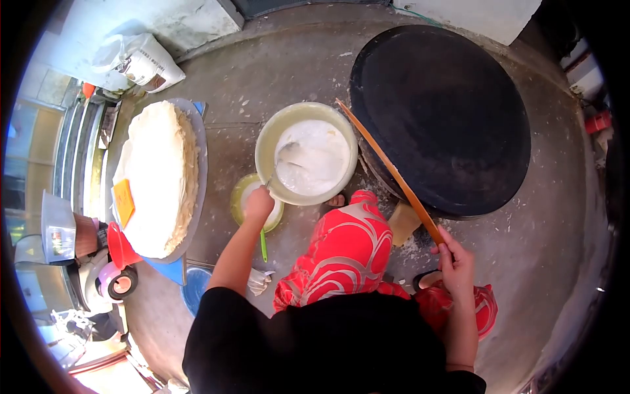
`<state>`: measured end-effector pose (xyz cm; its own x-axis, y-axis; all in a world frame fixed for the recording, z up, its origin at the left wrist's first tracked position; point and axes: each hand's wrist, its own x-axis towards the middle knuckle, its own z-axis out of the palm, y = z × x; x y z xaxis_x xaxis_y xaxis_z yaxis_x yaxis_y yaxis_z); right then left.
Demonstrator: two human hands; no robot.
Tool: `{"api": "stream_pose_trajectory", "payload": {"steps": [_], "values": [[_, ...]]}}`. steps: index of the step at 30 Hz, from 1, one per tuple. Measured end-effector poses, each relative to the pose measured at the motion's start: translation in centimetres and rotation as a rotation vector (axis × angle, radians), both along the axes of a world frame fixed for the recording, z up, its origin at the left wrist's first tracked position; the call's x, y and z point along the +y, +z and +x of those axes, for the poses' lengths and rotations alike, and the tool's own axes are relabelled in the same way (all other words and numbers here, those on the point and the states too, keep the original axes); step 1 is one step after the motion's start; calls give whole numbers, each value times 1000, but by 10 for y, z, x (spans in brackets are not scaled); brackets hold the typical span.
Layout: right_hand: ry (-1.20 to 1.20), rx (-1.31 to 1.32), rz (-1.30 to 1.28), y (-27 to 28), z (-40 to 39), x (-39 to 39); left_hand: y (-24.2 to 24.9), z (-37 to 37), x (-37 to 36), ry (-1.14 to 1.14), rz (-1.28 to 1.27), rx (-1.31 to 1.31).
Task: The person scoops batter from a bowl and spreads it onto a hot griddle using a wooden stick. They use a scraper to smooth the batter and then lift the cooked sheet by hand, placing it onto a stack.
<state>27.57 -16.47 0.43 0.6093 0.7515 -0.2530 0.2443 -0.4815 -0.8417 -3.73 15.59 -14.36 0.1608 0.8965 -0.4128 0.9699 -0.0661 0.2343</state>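
Note:
My left hand (pixel 260 205) is closed around the handle of a metal ladle (pixel 287 152). The ladle's bowl dips into white batter (pixel 316 164) inside a large pale basin (pixel 262 141). Beneath my left hand, partly covered by it, sits a smaller yellow-green bowl (pixel 236 209) with white contents and a green handle (pixel 264 246) beside it. In my right hand (pixel 456 261) is the lower end of a long flat wooden spatula (pixel 397 176). It slants up across the left edge of a big round black griddle (pixel 446 118), its thin tip near the basin's rim.
A tall stack of thin pale flatbreads (pixel 157 177) lies on a round board (pixel 199 151) at the left, with an orange scraper (pixel 123 202) on it. Nearby are a red basin (pixel 119 246), a blue basin (pixel 195 289) and a white sack (pixel 152 64). A tan block (pixel 403 222) sits by the griddle.

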Motion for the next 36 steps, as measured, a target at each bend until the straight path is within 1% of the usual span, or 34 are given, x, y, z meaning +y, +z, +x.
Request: {"api": "stream_pose_trajectory", "payload": {"steps": [2,3,5,6,7,8,9,10,11,12,14,15,17,18,20,21,23,24,26,28,29,31,32,34,36], "values": [[-3,-1,-11,-2,-1,0,-28,11,-4,-47,-38,110],[-5,-22,3,-2,0,0,-25,29,-16,-8,-61,86],[-10,-40,14,-3,0,-1,-73,31,-16,-326,-89,35],[-23,-29,7,-5,0,-1,-99,27,-14,-328,-88,35],[-36,-18,2,-6,0,0,-122,22,-12,-420,-233,-114],[-36,-19,4,-7,0,0,-132,20,-11,-510,-378,-264],[-32,-17,21,-8,0,1,-106,27,-17,-510,-376,-266],[-30,-17,37,-8,0,1,-50,44,-28,99,-711,-565],[-29,-22,38,-6,0,2,-16,54,-35,745,-1006,-834],[-41,22,38,-5,-1,3,-11,49,-37,743,-1007,-838],[-55,62,45,-4,-2,5,-2,28,-39,965,-1265,-1143],[-62,88,59,-4,-2,5,5,20,-40,960,-1264,-1147],[-68,112,77,-8,-2,5,24,6,-44,985,-1399,-1323],[-76,141,104,-11,-1,4,35,1,-46,980,-1397,-1329],[-77,169,135,-14,-1,3,59,-9,-49,774,-1229,-1326],[-81,197,144,-14,-1,2,68,-13,-50,772,-1224,-1334],[-80,223,158,-15,-1,1,86,-21,-52,617,-1021,-1234],[-79,233,155,-17,-1,-1,97,-23,-54,616,-1016,-1239],[-78,240,159,-22,1,-2,121,-25,-57,544,-854,-1213],[-73,202,176,-28,2,-3,141,-25,-58,504,-822,-1241],[-71,200,181,-31,2,-3,149,-23,-59,494,-753,-1235],[-147,320,318,-36,2,-4,165,-18,-59,449,-650,-1229],[-146,314,327,-33,4,-6,171,-14,-58,441,-646,-1236],[-168,485,112,-21,8,-13,183,-3,-54,445,-606,-1305],[-147,514,127,-16,7,-16,198,14,-49,429,-617,-1346]]}}
